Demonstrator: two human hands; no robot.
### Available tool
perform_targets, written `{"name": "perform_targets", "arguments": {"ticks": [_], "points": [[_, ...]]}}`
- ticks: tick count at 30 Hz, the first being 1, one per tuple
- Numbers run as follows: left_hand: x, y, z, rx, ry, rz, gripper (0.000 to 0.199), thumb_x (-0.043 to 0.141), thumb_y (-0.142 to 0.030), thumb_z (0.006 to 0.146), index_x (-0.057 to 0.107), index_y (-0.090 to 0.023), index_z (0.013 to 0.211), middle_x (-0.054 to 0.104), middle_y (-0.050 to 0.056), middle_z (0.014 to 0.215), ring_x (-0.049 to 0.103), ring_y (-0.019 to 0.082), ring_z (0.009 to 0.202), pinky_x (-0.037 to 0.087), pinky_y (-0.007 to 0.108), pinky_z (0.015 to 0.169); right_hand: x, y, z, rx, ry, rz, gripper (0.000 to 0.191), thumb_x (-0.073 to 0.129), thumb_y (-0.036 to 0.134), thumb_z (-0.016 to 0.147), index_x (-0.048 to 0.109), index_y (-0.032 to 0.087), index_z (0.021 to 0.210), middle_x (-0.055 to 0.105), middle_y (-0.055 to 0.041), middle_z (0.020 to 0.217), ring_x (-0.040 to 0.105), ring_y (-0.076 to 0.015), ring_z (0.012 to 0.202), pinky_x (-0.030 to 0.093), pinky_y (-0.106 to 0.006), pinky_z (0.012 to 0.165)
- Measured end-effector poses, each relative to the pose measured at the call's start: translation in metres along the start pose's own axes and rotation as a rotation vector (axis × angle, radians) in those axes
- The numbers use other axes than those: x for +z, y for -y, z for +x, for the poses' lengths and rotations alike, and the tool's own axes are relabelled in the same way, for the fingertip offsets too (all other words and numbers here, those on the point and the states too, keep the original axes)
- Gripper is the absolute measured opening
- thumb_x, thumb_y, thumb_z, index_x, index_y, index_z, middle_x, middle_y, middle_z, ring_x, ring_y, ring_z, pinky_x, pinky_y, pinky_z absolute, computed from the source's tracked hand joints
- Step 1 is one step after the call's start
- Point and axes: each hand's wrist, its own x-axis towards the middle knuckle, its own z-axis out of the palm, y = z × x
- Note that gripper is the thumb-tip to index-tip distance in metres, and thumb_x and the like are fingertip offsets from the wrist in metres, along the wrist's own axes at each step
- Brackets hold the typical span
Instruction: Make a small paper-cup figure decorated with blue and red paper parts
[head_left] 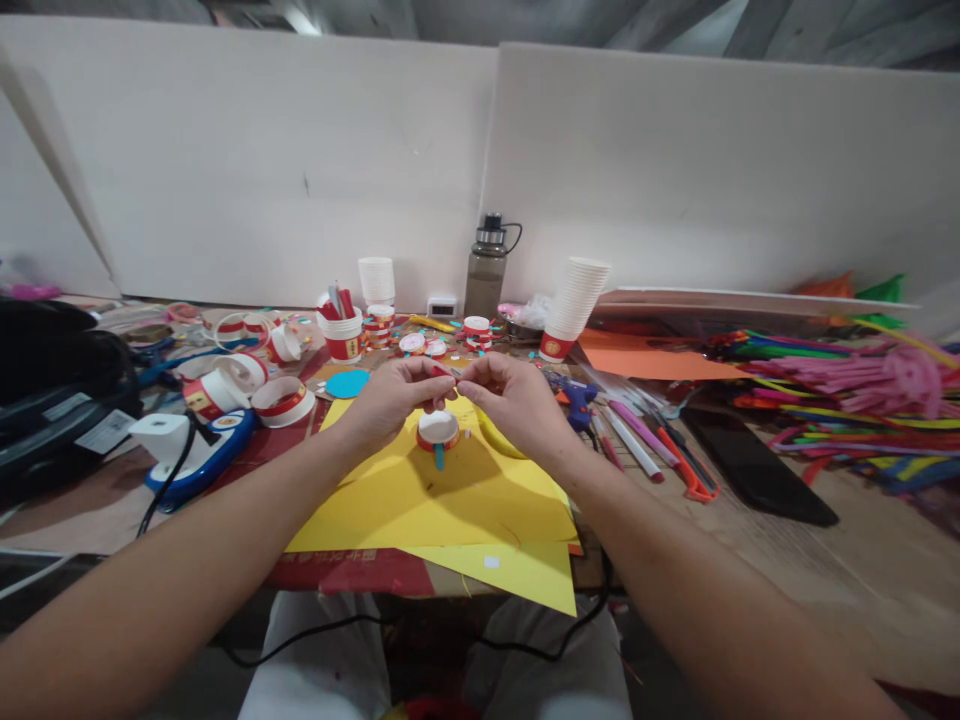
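Observation:
My left hand [396, 398] and my right hand [511, 398] meet above the yellow paper, fingertips almost touching. Thumb and fingers of the left are pinched around a small red piece [441, 372], too small to name exactly. Those of my right hand are pinched too, and whatever is between them is hidden. Just below the fingers, a cut paper cup ring [438, 430] with a red band sits on the yellow paper [375, 510]. A teal strip [440, 457] sticks out from its near side. A rounded yellow piece [496, 434] lies partly behind my right hand.
Left are cut cup rings [283, 401], a blue-and-white power strip [217, 460] and a blue disc [347, 383]. Behind stand a pen cup [342, 338], a bottle [485, 270] and stacked cups [576, 308]. Right lie a glue gun [579, 402], markers [634, 440], a phone [757, 465] and pipe cleaners [862, 385].

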Motion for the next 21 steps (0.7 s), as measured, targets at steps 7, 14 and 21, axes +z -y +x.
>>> {"name": "perform_targets", "arguments": {"ticks": [7,14,21], "points": [[0.003,0.002,0.0,-0.088,-0.047,-0.214,0.025,0.083,-0.028,0.064,0.065,-0.013,0.069,0.06,-0.002,0.061,0.05,0.005,0.054,0.038,0.017,0.053,0.008,0.0,-0.003,0.035,-0.075,0.113,0.011,0.066,0.026,0.078,0.061,0.017,0.076,0.067,-0.0009,0.072,0.059,-0.0121,0.066,0.046,-0.026,0.063],[0.009,0.003,-0.001,-0.17,-0.085,-0.398,0.027,0.085,-0.026,0.06,0.064,-0.013,0.072,0.058,-0.003,0.063,0.049,0.004,0.055,0.041,0.015,0.051,0.014,-0.003,-0.004,0.052,-0.109,0.257,0.013,0.069,0.029,0.075,0.061,0.018,0.075,0.068,-0.0011,0.075,0.061,-0.012,0.067,0.049,-0.027,0.066],[0.009,0.002,-0.001,-0.121,-0.108,-0.398,0.026,0.084,-0.027,0.063,0.065,-0.012,0.073,0.058,-0.003,0.063,0.049,0.003,0.054,0.04,0.014,0.05,0.01,-0.002,-0.002,0.045,-0.038,0.208,0.015,0.067,0.031,0.078,0.061,0.018,0.081,0.068,-0.0023,0.081,0.061,-0.0129,0.071,0.049,-0.027,0.068]]}}
